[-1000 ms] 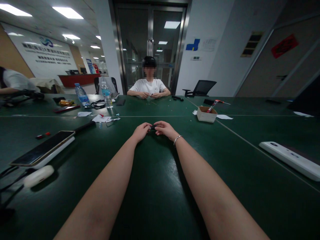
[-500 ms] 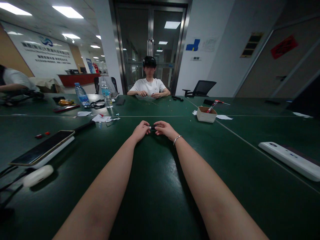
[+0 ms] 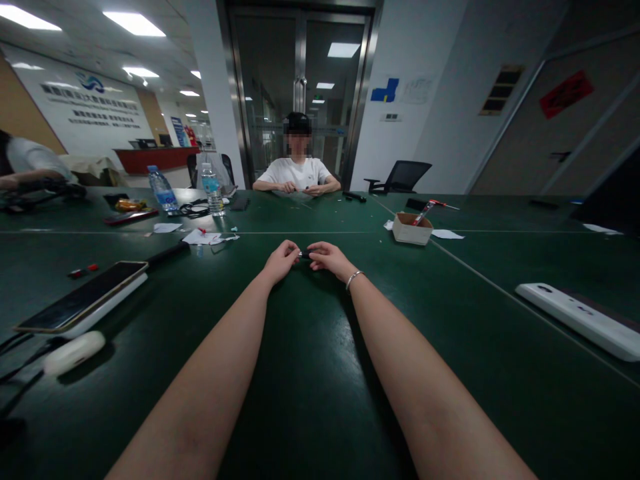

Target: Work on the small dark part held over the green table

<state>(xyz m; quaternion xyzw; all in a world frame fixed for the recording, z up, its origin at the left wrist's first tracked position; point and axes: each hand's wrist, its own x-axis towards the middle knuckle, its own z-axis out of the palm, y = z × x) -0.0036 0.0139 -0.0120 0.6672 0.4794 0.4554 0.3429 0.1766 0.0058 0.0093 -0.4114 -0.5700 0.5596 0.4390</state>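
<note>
Over the green table (image 3: 300, 373), my two hands meet at a small dark, rod-like piece with a silvery end (image 3: 306, 254). Its exact kind is too small to make out. My left hand (image 3: 281, 263) pinches the silvery end between thumb and fingers. The dark end is in the closed fingertips of my right hand (image 3: 330, 260), which has a silver bracelet (image 3: 354, 279) at its wrist. Fingers cover part of the piece at both ends.
A phone (image 3: 87, 293) on a white block and a white rounded gadget (image 3: 75, 353) lie left. Bottles (image 3: 213, 193) and paper scraps (image 3: 203, 237) stand beyond. A small box (image 3: 412, 230) sits right, past it a white device (image 3: 575, 317). A person (image 3: 299, 175) sits opposite.
Both hands keep hold of the dark piece in nearly the same place. The whole view has shifted very slightly.
</note>
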